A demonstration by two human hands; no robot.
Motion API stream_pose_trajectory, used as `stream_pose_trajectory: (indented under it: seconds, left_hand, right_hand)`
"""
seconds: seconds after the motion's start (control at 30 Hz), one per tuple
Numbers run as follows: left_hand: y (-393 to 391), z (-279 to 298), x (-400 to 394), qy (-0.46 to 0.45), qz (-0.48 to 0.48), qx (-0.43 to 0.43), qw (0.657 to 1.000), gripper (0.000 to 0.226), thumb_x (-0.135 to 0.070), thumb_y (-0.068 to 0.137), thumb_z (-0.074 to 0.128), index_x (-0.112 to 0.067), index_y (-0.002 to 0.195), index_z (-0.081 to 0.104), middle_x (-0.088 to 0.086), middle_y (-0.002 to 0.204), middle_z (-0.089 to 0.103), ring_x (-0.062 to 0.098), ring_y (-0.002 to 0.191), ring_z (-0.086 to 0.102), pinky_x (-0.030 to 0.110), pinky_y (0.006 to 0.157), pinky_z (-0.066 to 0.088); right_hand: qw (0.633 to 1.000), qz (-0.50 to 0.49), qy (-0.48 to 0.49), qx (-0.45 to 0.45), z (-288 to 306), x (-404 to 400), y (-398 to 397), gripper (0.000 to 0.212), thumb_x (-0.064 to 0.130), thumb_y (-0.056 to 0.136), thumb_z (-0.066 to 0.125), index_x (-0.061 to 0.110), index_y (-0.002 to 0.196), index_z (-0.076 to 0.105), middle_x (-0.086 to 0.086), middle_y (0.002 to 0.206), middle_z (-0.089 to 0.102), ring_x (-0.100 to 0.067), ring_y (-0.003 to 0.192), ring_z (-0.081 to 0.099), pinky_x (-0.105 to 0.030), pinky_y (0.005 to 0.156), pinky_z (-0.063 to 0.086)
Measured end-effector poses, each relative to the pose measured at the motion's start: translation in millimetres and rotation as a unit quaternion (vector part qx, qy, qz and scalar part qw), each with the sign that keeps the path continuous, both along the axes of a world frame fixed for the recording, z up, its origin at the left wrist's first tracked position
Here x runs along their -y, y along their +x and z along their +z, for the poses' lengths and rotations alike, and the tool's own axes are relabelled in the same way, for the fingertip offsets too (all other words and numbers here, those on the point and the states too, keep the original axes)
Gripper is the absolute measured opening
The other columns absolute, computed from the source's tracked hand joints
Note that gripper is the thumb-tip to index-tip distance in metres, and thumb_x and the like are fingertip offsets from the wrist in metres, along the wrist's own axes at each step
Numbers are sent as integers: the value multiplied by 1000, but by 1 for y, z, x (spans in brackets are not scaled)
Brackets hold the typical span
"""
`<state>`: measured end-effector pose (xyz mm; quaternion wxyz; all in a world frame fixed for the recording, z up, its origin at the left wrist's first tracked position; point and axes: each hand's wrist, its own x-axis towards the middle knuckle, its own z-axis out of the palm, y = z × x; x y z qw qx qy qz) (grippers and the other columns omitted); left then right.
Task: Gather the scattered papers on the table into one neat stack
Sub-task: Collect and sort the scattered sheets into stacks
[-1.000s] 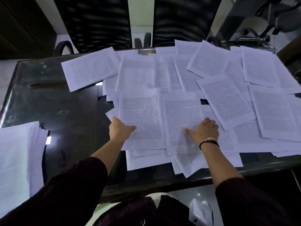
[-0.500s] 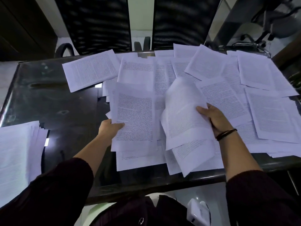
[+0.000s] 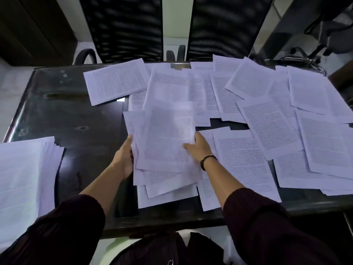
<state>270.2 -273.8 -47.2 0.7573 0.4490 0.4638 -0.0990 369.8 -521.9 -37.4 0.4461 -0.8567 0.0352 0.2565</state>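
Many printed white papers (image 3: 267, 127) lie scattered and overlapping over the right and far parts of a dark glossy table (image 3: 80, 119). In the middle, near me, a small loose bundle of sheets (image 3: 164, 142) is blurred with motion. My left hand (image 3: 124, 155) grips its left edge, and my right hand (image 3: 198, 148), with a dark wristband, holds its right edge with fingers on top. More sheets lie under the bundle. A thick gathered stack of papers (image 3: 21, 178) rests at the table's near left edge.
Two black mesh office chairs (image 3: 122, 29) stand behind the far edge of the table. A single sheet (image 3: 116, 81) lies apart at the far left of the spread. Bare dark tabletop lies between the left stack and the bundle.
My right hand carried the lifted sheet leftward onto the sheets my left hand holds. Both hands now clasp one bundle, and a dark gap of table shows where that sheet lay.
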Motion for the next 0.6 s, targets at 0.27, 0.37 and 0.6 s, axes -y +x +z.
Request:
stream_pose_trajectory:
  seconds: [0.27,0.37,0.6]
  left_hand:
    - [-5,-10,7,224,-158,-27,961,30,-14,89,82,-10,116,69,3,109,76,20,91,74,36,76,61]
    - [-11,-10,-3,203,-138,-13,969,31,-11,85,86,-10,112,71,1,106,77,23,93,76,44,88,63]
    - [-11,9,-31,385,-107,-23,916,97,-48,81,86,-18,154,31,11,152,50,28,130,58,51,109,51]
  right_hand:
    - [990,-59,-55,114,-23,-22,-18,33,21,90,74,1,110,57,-6,106,47,-24,82,50,-30,65,43]
    - [984,-92,-37,148,-17,-20,-11,26,12,90,69,-5,76,57,4,69,37,-25,58,41,-43,52,38]
    - [971,141,-74,178,76,-7,47,18,15,97,63,22,83,55,11,69,52,-7,61,45,-25,57,36]
